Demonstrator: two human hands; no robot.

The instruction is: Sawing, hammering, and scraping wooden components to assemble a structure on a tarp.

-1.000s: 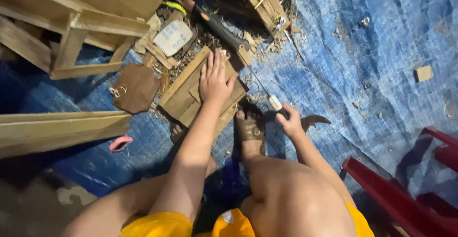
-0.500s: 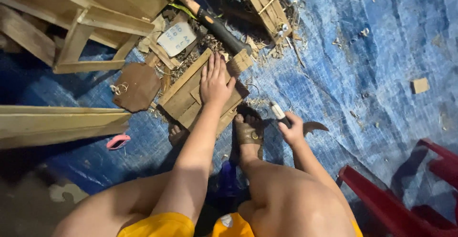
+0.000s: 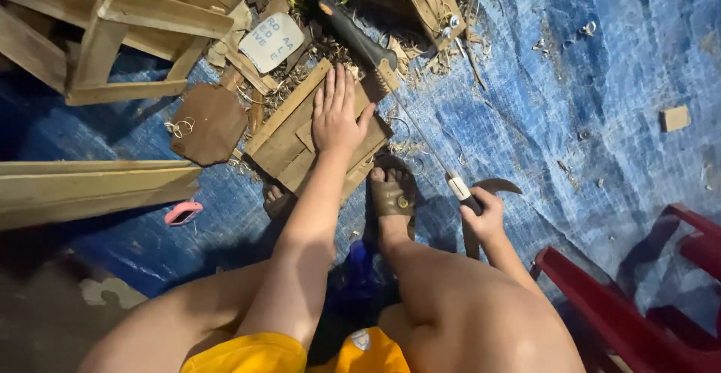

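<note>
You are sitting over a crinkled blue plastic tarp [image 3: 601, 65] spread across the floor. Directly on it lies a flat frame of pale wooden slats [image 3: 300, 136], with wood shavings and offcuts [image 3: 420, 54] scattered around its far edge. To the left rests a dark brown, roughly pentagonal piece of board [image 3: 209, 121], and beyond it an open frame of light wooden battens [image 3: 120, 50]. Long pale planks [image 3: 82, 189] lie at the left edge, with a small pink object [image 3: 182, 212] just beside them. A small tan wooden block [image 3: 674, 117] sits alone, well apart on the right. A red plastic chair [image 3: 638, 298] stands at the lower right.
</note>
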